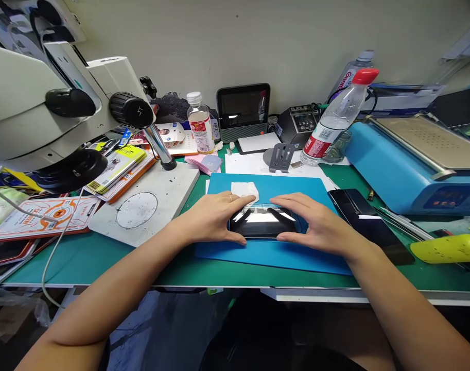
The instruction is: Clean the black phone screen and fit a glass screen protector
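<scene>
A dark, glossy phone (pixel 264 221) lies lengthwise on the blue mat (pixel 273 253), its screen reflecting light. Around its left end is my left hand (pixel 215 217), with a ring on one finger; fingers at the far edge and thumb at the near edge hold it. My right hand (pixel 315 221) grips the right end the same way, fingers behind and thumb in front. Just behind the phone, a white wipe (pixel 245 191) rests on the mat near my left fingertips.
A microscope (pixel 130 110) stands at the left beside booklets. Bottles (pixel 201 123), a small screen (pixel 244 106) and a black phone stand (pixel 282 157) are behind the mat. At the right are a second phone (pixel 368 221), a blue heating machine (pixel 397 175) and a yellow-green handle (pixel 447 249).
</scene>
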A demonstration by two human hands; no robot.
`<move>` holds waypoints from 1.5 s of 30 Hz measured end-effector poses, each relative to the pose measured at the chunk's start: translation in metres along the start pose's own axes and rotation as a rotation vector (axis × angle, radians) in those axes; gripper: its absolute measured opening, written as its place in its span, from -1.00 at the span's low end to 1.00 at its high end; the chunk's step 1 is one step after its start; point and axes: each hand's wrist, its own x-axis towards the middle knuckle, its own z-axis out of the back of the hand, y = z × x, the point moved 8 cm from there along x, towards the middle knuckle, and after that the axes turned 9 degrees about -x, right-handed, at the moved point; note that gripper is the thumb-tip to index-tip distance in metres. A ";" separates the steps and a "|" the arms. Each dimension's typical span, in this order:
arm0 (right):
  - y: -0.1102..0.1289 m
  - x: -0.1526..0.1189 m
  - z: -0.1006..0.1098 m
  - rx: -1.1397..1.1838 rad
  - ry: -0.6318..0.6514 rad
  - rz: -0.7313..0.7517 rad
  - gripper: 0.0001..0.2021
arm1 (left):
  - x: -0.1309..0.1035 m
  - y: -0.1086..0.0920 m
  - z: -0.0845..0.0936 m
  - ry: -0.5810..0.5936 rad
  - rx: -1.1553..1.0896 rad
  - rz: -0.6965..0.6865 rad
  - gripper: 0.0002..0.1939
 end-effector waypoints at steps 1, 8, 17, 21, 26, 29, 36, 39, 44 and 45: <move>-0.001 0.000 0.000 0.009 0.009 -0.002 -0.32 | 0.000 0.001 -0.001 0.007 -0.007 0.005 -0.06; -0.004 -0.001 0.000 0.071 0.060 -0.027 -0.33 | -0.001 0.003 -0.002 0.017 -0.014 0.020 -0.14; -0.007 -0.003 -0.006 0.063 0.095 -0.022 -0.35 | -0.002 0.002 -0.002 0.031 0.018 0.022 -0.13; -0.005 -0.003 -0.004 0.082 0.088 -0.023 -0.38 | -0.002 0.000 -0.001 0.040 0.017 0.042 -0.14; -0.002 -0.002 0.000 0.088 0.050 -0.015 -0.45 | -0.001 -0.001 -0.002 0.043 0.019 0.033 -0.14; -0.002 -0.002 0.000 0.078 0.039 0.003 -0.47 | -0.002 0.001 -0.003 0.065 0.017 0.034 -0.06; -0.005 -0.002 -0.004 0.076 0.045 0.017 -0.49 | -0.009 0.012 0.008 0.141 0.068 0.123 -0.24; -0.004 -0.002 -0.005 0.066 0.057 0.027 -0.48 | -0.010 0.014 0.011 0.156 0.054 0.145 -0.37; -0.003 -0.001 -0.005 0.062 0.056 0.038 -0.49 | -0.009 0.014 0.010 0.158 0.053 0.135 -0.36; -0.004 -0.001 -0.006 0.059 0.056 0.037 -0.49 | -0.009 0.014 0.009 0.159 0.058 0.136 -0.35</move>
